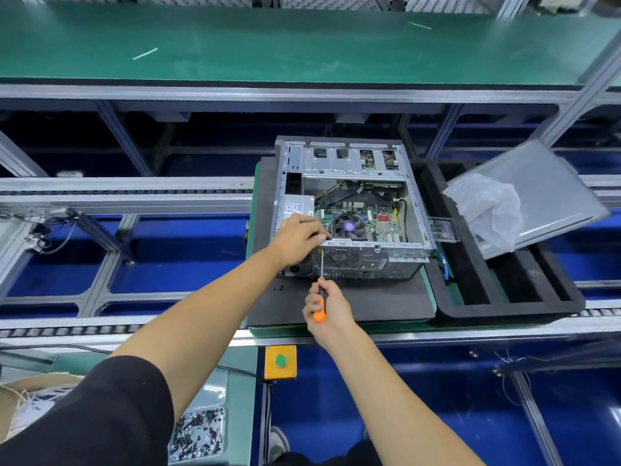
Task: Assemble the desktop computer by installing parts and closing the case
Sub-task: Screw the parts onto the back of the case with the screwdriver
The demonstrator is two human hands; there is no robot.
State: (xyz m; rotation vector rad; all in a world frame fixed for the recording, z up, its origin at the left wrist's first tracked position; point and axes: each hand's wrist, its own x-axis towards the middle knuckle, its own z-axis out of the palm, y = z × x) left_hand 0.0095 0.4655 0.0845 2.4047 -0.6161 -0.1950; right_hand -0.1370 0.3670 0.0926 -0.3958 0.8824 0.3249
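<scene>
1. Computer case (353,196), open, lying on its side on a dark mat (369,304) on the tabletop; metal, likely heavy, stiff, sharp-edged.
2. Left hand (300,238) grips its near rim, the sturdiest hold.
3. Right hand (327,312) clenches an orange screwdriver (320,306), tip at the rear panel.

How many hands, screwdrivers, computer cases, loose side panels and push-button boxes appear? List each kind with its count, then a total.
hands: 2 (left, right)
screwdriver: 1
computer case: 1
side panel: 1
push-button box: 1
Total: 6
</scene>
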